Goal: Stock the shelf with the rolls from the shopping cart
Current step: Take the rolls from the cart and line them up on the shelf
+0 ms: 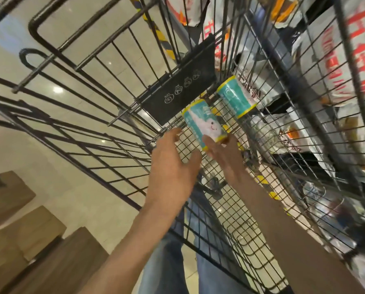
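- Two bare forearms reach from 6 o'clock into a wire cart (209, 209); jeans show below the mesh
- Left hand (173, 166), fingers spread wide, hovers just beside the near roll (202, 124), at its 8 o'clock; whether it touches is unclear
- Right hand (224, 153) meets the roll's near end, fingers loosely extended
- Second roll (236, 96) lies on the mesh at 1 o'clock of the first, apart from it
- Black flap (181, 90) beyond; bags (347, 60) at 2 o'clock; cartons (18, 219) at 8 o'clock
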